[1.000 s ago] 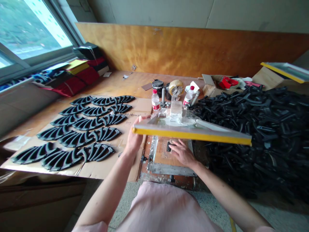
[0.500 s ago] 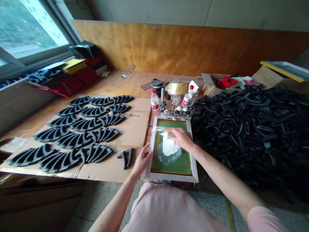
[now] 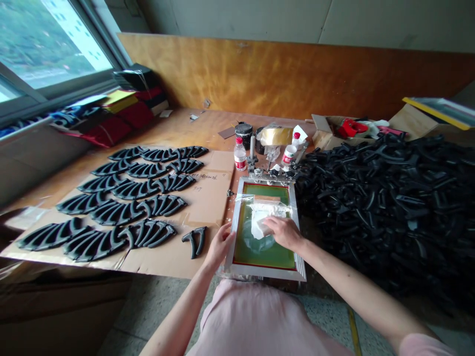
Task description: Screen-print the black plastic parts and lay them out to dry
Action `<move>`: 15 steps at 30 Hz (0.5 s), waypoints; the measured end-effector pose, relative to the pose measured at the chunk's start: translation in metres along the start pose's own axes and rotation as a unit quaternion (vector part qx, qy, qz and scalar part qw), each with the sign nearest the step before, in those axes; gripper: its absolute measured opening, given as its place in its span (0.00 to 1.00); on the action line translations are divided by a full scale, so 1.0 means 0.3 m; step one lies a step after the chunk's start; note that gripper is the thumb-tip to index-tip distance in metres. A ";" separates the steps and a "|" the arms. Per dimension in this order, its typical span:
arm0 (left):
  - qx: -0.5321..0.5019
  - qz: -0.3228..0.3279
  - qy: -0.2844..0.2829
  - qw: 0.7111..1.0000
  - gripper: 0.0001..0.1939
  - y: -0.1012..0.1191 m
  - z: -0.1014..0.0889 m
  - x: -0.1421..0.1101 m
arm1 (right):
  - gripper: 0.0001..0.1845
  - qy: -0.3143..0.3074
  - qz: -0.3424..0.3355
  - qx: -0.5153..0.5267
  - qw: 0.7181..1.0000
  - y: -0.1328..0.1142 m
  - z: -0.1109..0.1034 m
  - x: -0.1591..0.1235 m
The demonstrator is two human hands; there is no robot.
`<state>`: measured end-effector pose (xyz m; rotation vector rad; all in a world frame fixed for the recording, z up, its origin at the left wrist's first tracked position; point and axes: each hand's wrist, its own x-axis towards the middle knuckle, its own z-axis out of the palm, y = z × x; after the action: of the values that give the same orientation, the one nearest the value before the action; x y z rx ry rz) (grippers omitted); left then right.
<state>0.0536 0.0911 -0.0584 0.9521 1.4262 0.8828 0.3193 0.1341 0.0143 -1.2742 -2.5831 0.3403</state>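
Observation:
A silkscreen frame (image 3: 265,230) with an aluminium border and green mesh lies flat in front of me. My left hand (image 3: 221,245) grips its left edge. My right hand (image 3: 284,233) rests on a white cloth (image 3: 261,222) bunched on the mesh, and a clear plastic film (image 3: 245,197) lies near the top of the screen. The hand hides part of the cloth. A single black moulded piece (image 3: 195,241) lies on the cardboard sheet (image 3: 210,198), close to my left hand.
Rows of black moulded pieces (image 3: 118,213) cover the cardboard on the left. A large heap of black pieces (image 3: 386,207) lies to the right. Behind the frame stand plastic bottles (image 3: 240,155), an ink can (image 3: 243,135) and a metal clamp hinge (image 3: 272,173).
The screen frame has swung down from raised and tilted to lying flat. My right hand has moved onto the cloth, which has shifted slightly down the mesh since the last frame.

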 end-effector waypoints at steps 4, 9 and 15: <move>-0.018 -0.002 0.001 1.000 0.37 0.024 0.005 -0.015 | 0.15 -0.021 -0.023 0.024 0.999 -0.019 0.013 -0.035; -0.037 -0.002 -0.018 0.999 0.38 0.135 -0.011 -0.068 | 0.22 0.055 0.087 0.023 0.994 0.002 -0.109 0.123; -0.075 0.058 0.010 0.995 0.27 0.389 -0.032 -0.104 | 0.24 0.255 0.245 0.023 0.935 0.238 -0.319 0.146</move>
<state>0.0521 0.1076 0.0617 0.9212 1.3118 1.0732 0.3766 0.2210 0.0874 -1.7125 -1.8057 0.1243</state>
